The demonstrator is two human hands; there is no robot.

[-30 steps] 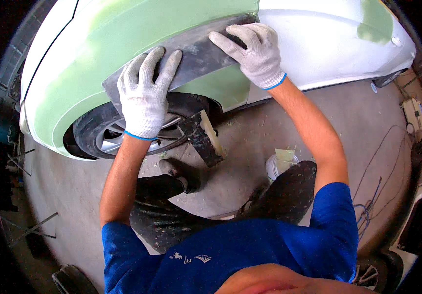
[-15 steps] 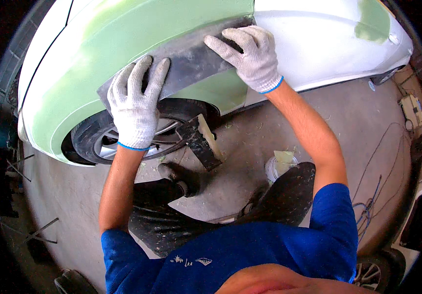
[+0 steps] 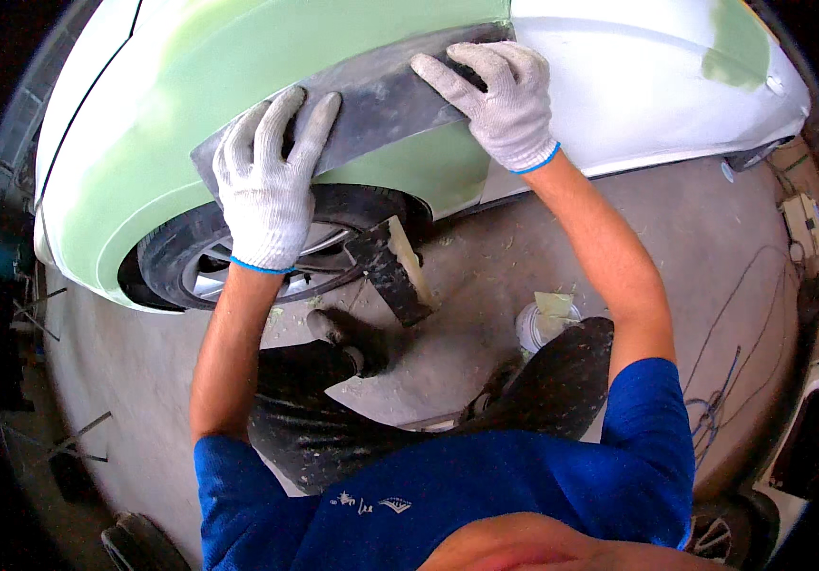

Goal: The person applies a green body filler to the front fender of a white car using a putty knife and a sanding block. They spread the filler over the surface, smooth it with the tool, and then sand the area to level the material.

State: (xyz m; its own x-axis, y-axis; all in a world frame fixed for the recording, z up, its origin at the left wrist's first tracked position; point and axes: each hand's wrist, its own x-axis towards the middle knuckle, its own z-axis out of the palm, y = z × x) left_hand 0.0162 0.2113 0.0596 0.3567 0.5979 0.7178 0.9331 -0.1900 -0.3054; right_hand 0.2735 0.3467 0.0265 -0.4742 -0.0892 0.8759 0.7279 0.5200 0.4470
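A long dark grey flexible spreader sheet [image 3: 381,100] lies slantwise against the green-coated fender [image 3: 157,143] of a white car, above the wheel arch. My left hand [image 3: 269,195], in a white knit glove, grips its left part with fingers spread over the face. Its thumb is hidden. Toward the sheet's upper right end, my right hand [image 3: 509,105], gloved likewise, holds it with bent fingers. The car's wheel [image 3: 167,262] is below my left hand. Beside it is a dark board [image 3: 381,262] with a pale cream paste along one side.
Near my right knee stands a white tub [image 3: 531,328] with a pale yellowish piece on top. Green crumbs are scattered on the grey floor [image 3: 600,228]. Cables [image 3: 709,409] trail at the right. A metal stand [image 3: 81,440] stands at the far left.
Both hands have shifted slightly upward with the sheet, the right one also a little rightward. The view of the car has drifted slightly too. Both grips look the same.
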